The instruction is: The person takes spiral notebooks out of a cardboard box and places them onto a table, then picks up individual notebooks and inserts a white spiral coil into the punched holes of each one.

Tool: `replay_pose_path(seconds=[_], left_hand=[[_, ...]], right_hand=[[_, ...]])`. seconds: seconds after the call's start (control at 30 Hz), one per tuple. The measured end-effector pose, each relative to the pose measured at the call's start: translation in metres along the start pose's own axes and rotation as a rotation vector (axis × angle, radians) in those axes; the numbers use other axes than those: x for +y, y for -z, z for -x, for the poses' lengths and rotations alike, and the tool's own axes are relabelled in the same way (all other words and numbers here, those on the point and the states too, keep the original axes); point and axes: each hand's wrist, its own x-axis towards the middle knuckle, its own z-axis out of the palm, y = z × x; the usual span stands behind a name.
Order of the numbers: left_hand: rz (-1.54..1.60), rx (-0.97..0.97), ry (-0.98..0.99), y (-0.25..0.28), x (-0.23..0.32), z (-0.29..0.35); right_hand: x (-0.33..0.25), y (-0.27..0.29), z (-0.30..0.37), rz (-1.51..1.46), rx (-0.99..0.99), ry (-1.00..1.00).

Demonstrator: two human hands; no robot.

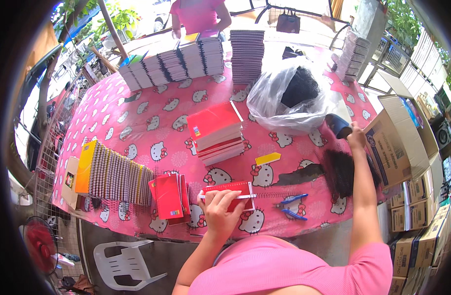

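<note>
My left hand point(220, 209) is closed over a small red notebook point(230, 187) near the table's front edge, its fingers pressed on a white strip along the row of holes. A thin coil point(277, 195) runs out to the right from the notebook's edge. My right hand point(356, 136) is stretched far to the right, gripping a dark blue rounded thing point(338, 126) whose kind I cannot make out. Below it lies a heap of black wire coils point(339, 172). Blue-handled pliers point(295, 207) rest right of the notebook. Several red notebooks point(167, 196) lie in a small pile to the left.
A stack of red covers and pages point(215, 132) stands mid-table, a yellow strip point(268, 158) beside it. Spiral notebooks point(117, 172) fill the left; more stacks point(174, 64) line the far side. A plastic bag point(274, 103) holds black coils. Cardboard boxes point(397, 142) stand right. A person point(198, 17) is opposite.
</note>
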Motion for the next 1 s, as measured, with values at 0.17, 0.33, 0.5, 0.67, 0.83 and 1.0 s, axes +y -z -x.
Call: replay_pose_path(seconds=[0.17,0.33,0.5,0.67,0.83,1.0], left_hand=[[-0.040,0.012,-0.009,0.001,-0.003,0.002],[-0.006,-0.037,-0.023,0.004,-0.001,-0.002],[-0.010,-0.003,-0.072,0.008,0.000,-0.002],[0.038,-0.021,-0.105,-0.003,0.000,-0.007],[0.069,-0.022,-0.048,-0.010,-0.002,-0.009],[0.124,-0.031,0.005,-0.007,0.002,-0.012]], right_hand=[[-0.065,0.042,0.083,-0.780,-0.135,0.355],[-0.077,-0.034,0.136,-0.559,-0.419,0.389],[-0.105,0.043,0.165,-0.297,-0.398,0.657],[-0.106,0.018,0.163,-0.199,-0.426,0.618],[-0.152,0.033,0.173,-2.113,-0.999,0.928],[-0.153,0.023,0.172,-1.457,-1.011,0.689]])
